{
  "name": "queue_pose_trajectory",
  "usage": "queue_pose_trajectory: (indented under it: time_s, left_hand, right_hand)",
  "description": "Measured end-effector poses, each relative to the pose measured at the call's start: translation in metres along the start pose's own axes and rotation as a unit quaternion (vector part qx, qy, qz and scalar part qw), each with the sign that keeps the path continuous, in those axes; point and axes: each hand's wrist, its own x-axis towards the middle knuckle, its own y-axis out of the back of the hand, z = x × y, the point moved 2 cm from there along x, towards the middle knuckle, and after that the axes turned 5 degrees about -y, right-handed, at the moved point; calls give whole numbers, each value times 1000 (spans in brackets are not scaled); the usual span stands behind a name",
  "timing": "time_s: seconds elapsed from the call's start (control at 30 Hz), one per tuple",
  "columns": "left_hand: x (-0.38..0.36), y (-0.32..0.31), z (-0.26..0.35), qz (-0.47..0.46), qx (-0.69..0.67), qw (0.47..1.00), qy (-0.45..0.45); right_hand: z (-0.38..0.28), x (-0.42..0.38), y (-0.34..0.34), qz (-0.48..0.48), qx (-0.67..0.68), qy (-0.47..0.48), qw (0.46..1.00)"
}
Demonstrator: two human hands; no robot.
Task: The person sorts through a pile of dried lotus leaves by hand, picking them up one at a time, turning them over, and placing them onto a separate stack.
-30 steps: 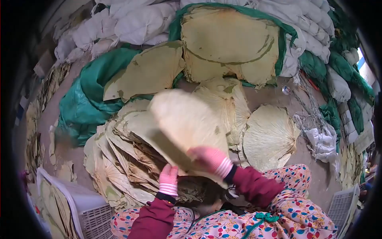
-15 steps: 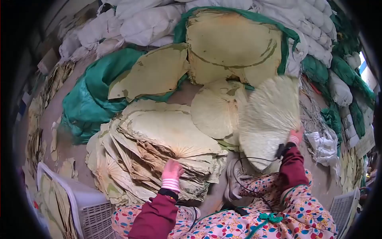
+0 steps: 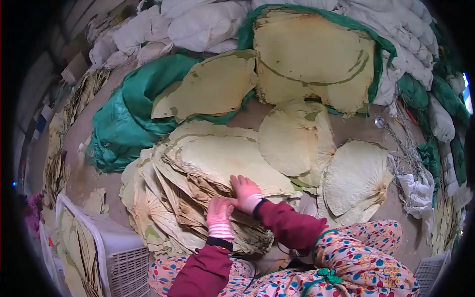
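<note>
A thick pile of large, pale dried lotus leaves (image 3: pixel 217 151), with browned folded edges, lies in front of me. My left hand (image 3: pixel 219 210) is at the near folded edge of this pile, its fingers closed around a leaf edge; the fingertips are partly hidden. Just to its right, my right hand (image 3: pixel 246 192) rests on the pile with fingers stretched out, holding nothing. A fan-shaped dried leaf (image 3: pixel 356 178) lies on the floor to the right, on other leaves. Between it and the pile is another pale leaf group (image 3: pixel 289 141).
A broad leaf stack (image 3: pixel 311 49) on green cloth stands at the back, beside a green sack (image 3: pixel 128 114). White sacks (image 3: pixel 208 24) are heaped behind. A white plastic basket (image 3: pixel 126 267) holding leaves is at left. White sacking and strings (image 3: pixel 415 190) lie at right.
My right hand has let go of the fan-shaped leaf, now lying at right, and moved left to the pile. My left hand stays at the pile's folded edge. The view has shifted slightly.
</note>
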Motion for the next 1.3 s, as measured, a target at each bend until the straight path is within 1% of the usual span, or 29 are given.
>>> queue_pose_trajectory:
  time_s: [0.07,0.1,0.2,0.23,0.33,0.43,0.53,0.63,0.73,0.77,0.87,0.9,0.93,1.0,1.03,1.07,1.1,1.13,1.17,1.23,1.27,1.3]
  left_hand:
    - [4,4,-1,-2,-2,1000,-3]
    - [5,8,-2,1,-3,1000,2]
    - [6,11,0,10,-10,1000,10]
    - [6,10,1,13,-11,1000,10]
    - [3,10,0,-3,-15,1000,8]
    - [0,10,-1,-19,-21,1000,7]
    - [-1,14,2,-13,-22,1000,-11]
    - [-2,17,5,-8,-35,999,-7]
    - [-4,22,10,-19,-45,999,-4]
    - [-4,22,9,-24,-49,999,0]
    - [-15,7,28,-46,-97,994,10]
    - [-11,8,33,-129,-54,990,-31]
    - [-18,8,40,-78,-29,996,-31]
    - [-27,9,60,-49,133,990,30]
    - [-27,9,57,-14,7,1000,12]
    - [-29,10,61,-15,-4,1000,3]
    - [-27,15,58,-16,17,1000,0]
    - [-27,18,52,-19,38,999,-3]
    - [-30,16,51,-27,59,998,-2]
    - [-39,12,51,-41,100,994,1]
    - [-41,12,48,-45,95,994,18]
    - [-42,11,46,-50,91,994,34]
  right_hand:
    - [-13,25,-22,-113,7,-104,988]
    - [-18,31,-26,-120,-29,-111,986]
    - [-18,41,-11,-192,15,-148,970]
    - [-13,41,-18,-169,-6,-129,977]
    - [-8,37,-28,-157,14,-115,981]
    - [-4,40,-27,-190,4,-81,978]
    - [-3,35,-25,-161,-50,-31,985]
    - [11,35,-37,-143,-73,-52,986]
    - [1,31,-6,-125,-73,-56,988]
    - [-10,27,14,-101,-76,-36,991]
    - [-57,-5,72,-128,-64,2,990]
    - [-69,-20,75,-144,-27,12,989]
    - [-79,-36,77,-157,11,22,987]
    - [-95,-67,92,-217,127,69,965]
    - [-78,-78,69,-162,146,113,969]
    - [-68,-88,55,-127,131,119,976]
    - [-61,-96,48,-90,115,125,981]
    - [-53,-99,45,-52,96,130,985]
    - [-49,-100,47,-132,97,83,983]
    - [-42,-101,47,-122,132,51,982]
    - [-44,-99,51,-117,150,38,981]
    - [-54,-102,67,-142,150,29,978]
